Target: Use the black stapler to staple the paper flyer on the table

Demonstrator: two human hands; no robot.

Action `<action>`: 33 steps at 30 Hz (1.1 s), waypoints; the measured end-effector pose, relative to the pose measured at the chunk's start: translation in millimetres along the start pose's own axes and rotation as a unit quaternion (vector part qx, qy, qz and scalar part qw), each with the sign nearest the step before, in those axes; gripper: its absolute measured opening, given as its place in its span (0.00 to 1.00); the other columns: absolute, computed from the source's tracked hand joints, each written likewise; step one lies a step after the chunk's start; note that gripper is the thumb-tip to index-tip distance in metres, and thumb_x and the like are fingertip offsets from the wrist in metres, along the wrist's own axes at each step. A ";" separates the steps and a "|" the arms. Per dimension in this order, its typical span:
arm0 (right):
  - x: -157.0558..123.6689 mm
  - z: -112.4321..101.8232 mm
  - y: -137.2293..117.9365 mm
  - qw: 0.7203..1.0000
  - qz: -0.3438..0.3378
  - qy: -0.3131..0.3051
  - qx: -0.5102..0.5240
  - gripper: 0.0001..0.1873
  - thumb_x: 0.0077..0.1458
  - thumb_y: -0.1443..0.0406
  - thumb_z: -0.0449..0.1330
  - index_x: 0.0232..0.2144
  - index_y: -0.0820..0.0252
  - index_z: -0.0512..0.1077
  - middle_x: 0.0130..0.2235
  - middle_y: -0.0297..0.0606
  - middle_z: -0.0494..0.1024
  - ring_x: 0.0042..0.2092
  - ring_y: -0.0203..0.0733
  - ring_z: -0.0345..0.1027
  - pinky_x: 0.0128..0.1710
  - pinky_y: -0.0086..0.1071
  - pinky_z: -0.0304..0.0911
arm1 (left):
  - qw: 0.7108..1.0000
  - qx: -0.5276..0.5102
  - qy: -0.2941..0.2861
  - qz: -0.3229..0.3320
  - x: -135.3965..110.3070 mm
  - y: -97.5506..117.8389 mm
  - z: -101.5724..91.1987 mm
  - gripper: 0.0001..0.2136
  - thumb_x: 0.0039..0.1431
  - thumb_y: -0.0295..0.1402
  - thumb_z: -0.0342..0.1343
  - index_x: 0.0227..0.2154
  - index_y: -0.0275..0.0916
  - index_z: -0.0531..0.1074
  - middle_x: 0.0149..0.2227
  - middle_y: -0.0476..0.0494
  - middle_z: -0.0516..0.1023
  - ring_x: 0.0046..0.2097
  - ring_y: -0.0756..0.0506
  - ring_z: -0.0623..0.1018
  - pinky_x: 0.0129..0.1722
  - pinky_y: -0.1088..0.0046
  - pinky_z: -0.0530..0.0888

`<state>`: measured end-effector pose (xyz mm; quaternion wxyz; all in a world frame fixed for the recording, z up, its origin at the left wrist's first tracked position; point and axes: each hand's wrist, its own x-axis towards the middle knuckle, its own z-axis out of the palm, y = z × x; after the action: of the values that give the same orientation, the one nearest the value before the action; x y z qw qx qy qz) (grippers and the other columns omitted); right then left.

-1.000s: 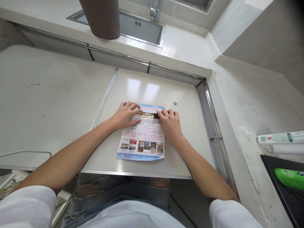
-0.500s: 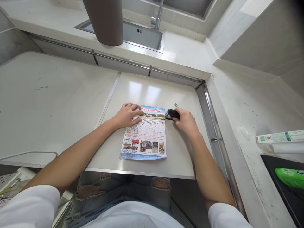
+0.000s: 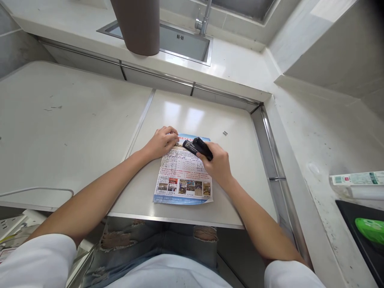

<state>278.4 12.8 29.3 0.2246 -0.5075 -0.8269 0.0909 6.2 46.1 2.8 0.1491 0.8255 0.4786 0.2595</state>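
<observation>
A printed flyer [image 3: 183,176] with photos along its lower part lies flat on the white table [image 3: 210,120]. My left hand [image 3: 162,141] rests on the flyer's top left corner, fingers curled down onto the paper. My right hand [image 3: 216,162] grips a black stapler [image 3: 198,147] and holds it over the flyer's top edge, nose pointing left toward my left hand. A small strip of staples [image 3: 225,133] lies on the table to the right of the flyer.
A steel sink [image 3: 180,40] with a tap [image 3: 203,20] sits behind the table. A brown cylinder [image 3: 138,24] stands at the sink's left. On the right counter are a white tube [image 3: 357,178] and a black tray [image 3: 360,236] holding a green object [image 3: 370,229].
My right hand lifted the stapler from the flyer's right top corner and swung it left over the top edge. My left hand stayed on the flyer.
</observation>
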 end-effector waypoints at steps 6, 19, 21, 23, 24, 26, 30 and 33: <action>-1.8 14.1 -7.9 0.999 -0.015 -0.048 0.014 0.16 0.65 0.61 0.57 0.53 0.58 0.71 0.49 0.47 0.79 0.51 0.52 0.71 0.46 0.40 0.67 | 0.999 0.005 0.028 -0.033 2.1 2.4 -3.1 0.14 0.71 0.35 0.47 0.40 0.41 0.78 0.48 0.39 0.77 0.50 0.39 0.73 0.51 0.57 0.67; 9.8 -8.7 22.4 0.987 -0.050 -0.142 0.062 0.07 0.57 0.62 0.61 0.38 0.56 0.69 0.39 0.38 0.77 0.39 0.44 0.67 0.37 0.33 0.60 | 0.992 -0.040 0.071 -0.092 3.8 -1.9 -5.1 0.13 0.69 0.35 0.49 0.37 0.39 0.79 0.42 0.40 0.77 0.49 0.40 0.74 0.53 0.58 0.70; 12.1 -23.9 39.5 0.980 -0.061 -0.178 0.071 0.07 0.57 0.61 0.62 0.36 0.57 0.69 0.36 0.36 0.76 0.36 0.42 0.65 0.35 0.32 0.58 | 0.992 -0.055 0.079 -0.087 3.7 -1.5 -6.9 0.13 0.68 0.34 0.48 0.36 0.39 0.79 0.42 0.40 0.77 0.48 0.41 0.74 0.52 0.59 0.70; 14.0 -40.8 59.4 0.970 -0.070 -0.218 0.081 0.08 0.56 0.59 0.62 0.36 0.57 0.70 0.35 0.35 0.76 0.34 0.41 0.65 0.34 0.32 0.58 | 0.990 -0.070 0.086 -0.088 3.3 -0.9 -8.5 0.13 0.68 0.33 0.49 0.36 0.39 0.79 0.41 0.41 0.77 0.46 0.41 0.75 0.50 0.61 0.72; 14.6 -49.0 69.4 0.965 -0.068 -0.235 0.090 0.10 0.55 0.58 0.62 0.37 0.57 0.71 0.35 0.36 0.76 0.35 0.42 0.65 0.35 0.32 0.59 | 0.989 -0.076 0.089 -0.089 3.0 -0.7 -8.9 0.13 0.68 0.33 0.49 0.36 0.39 0.79 0.41 0.41 0.77 0.45 0.42 0.75 0.49 0.62 0.72; 14.9 -63.6 87.8 0.952 -0.056 -0.277 0.117 0.13 0.54 0.57 0.63 0.39 0.58 0.73 0.36 0.37 0.78 0.35 0.43 0.67 0.35 0.33 0.61 | 0.988 -0.085 0.093 -0.090 2.7 -0.6 -9.1 0.12 0.67 0.33 0.49 0.35 0.39 0.79 0.41 0.41 0.77 0.44 0.43 0.75 0.46 0.63 0.73; 12.7 -81.2 112.4 0.939 0.002 -0.311 0.145 0.20 0.50 0.53 0.66 0.42 0.58 0.76 0.34 0.36 0.77 0.34 0.44 0.68 0.35 0.34 0.64 | 0.986 -0.101 0.095 -0.091 3.1 -2.2 -7.8 0.12 0.67 0.34 0.50 0.34 0.39 0.79 0.40 0.42 0.76 0.42 0.44 0.75 0.41 0.66 0.72; 10.8 -84.3 123.3 0.932 0.027 -0.322 0.166 0.25 0.46 0.48 0.70 0.41 0.57 0.76 0.33 0.35 0.76 0.33 0.43 0.67 0.33 0.33 0.63 | 0.983 -0.115 0.102 -0.101 3.9 -4.5 -7.9 0.12 0.66 0.35 0.50 0.33 0.39 0.78 0.39 0.43 0.76 0.36 0.47 0.73 0.38 0.68 0.70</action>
<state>411.8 73.5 60.0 0.0246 -0.4281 -0.8141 0.3916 0.0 51.7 8.1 0.2186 0.7199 0.5389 0.3790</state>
